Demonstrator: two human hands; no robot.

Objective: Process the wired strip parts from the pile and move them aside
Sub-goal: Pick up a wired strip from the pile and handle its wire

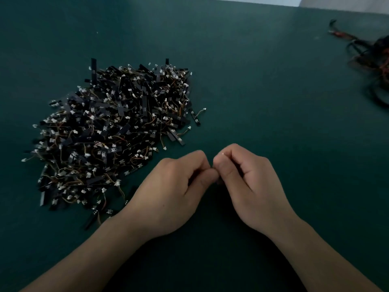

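looks early: large pile [113,131] at 10 o'clock, small tangle [374,60] aside at 2 o'clock; left hand [174,192] and right hand [250,186] curled together, cannot tell what they hold.

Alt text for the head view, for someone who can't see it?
The left hand and right hand meet thumb to thumb over a dark green table, fingers curled; anything held is hidden. A large pile of black wired strip parts lies left of them, a blurred wire tangle far right.
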